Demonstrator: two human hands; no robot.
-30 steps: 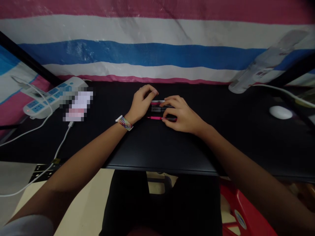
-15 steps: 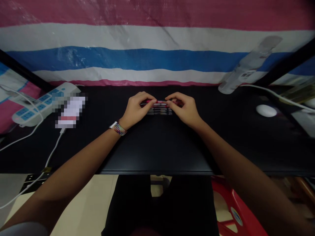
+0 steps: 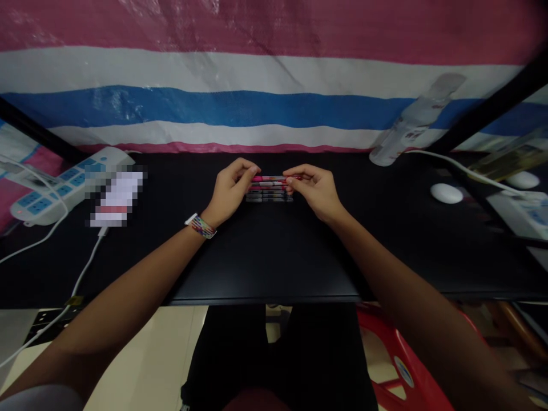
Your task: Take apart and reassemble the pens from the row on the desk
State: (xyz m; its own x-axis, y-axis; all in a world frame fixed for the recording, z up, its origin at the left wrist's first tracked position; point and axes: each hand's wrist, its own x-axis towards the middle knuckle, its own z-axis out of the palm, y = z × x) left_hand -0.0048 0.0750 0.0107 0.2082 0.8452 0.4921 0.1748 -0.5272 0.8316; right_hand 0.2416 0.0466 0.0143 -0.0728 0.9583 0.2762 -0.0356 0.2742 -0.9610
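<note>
A: A striped pink, white and blue sheet (image 3: 274, 108) is hanging behind the black surface (image 3: 274, 257), and a row of pens (image 3: 269, 193) is lying side by side on it. That row is my landmark.

B: What are the hands doing?

A: The left hand (image 3: 229, 191) is pinching the left end of the pink pen (image 3: 269, 178) at the far edge of the row, fingers curled closed on it. The right hand (image 3: 314, 191) is gripping the same pen's right end, also closed.

B: Different from half a second ago?

A: Barely; both hands are keeping their hold, and the view is sitting slightly shifted.

B: What else?

A: A power strip (image 3: 51, 191) is lying well left of the row, a white mouse (image 3: 446, 193) well right, and a bottle (image 3: 411, 123) is leaning behind and to the right.
</note>
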